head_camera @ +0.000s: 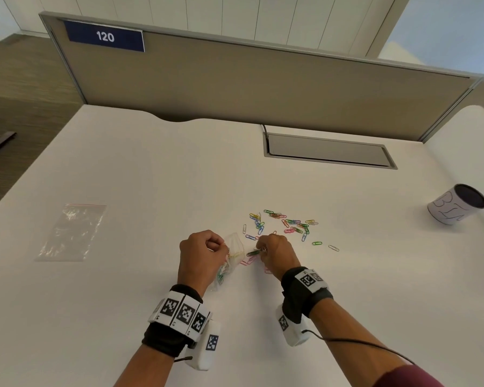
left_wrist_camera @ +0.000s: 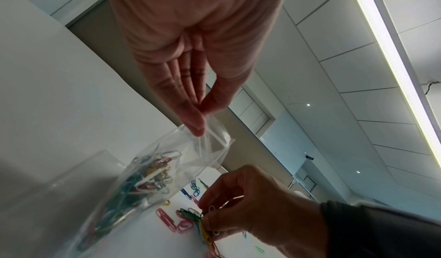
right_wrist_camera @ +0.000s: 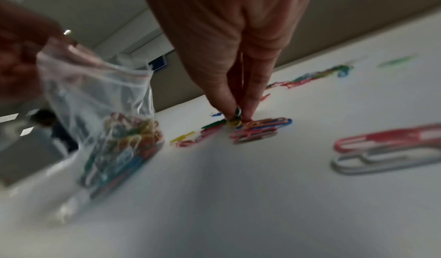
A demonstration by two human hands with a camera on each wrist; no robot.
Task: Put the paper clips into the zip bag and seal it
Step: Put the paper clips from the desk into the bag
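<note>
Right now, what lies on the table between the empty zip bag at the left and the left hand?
Nothing: in the head view, only bare white table separates the empty zip bag from the left hand.

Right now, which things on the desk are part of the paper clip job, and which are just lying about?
Part of the job:
- zip bag, held open by left hand, clips already inside
- bunch of clips pinched by right hand
- loose paper clips on the desk

Lying about:
- second, flat zip bag
- paper-wrapped cup
</note>
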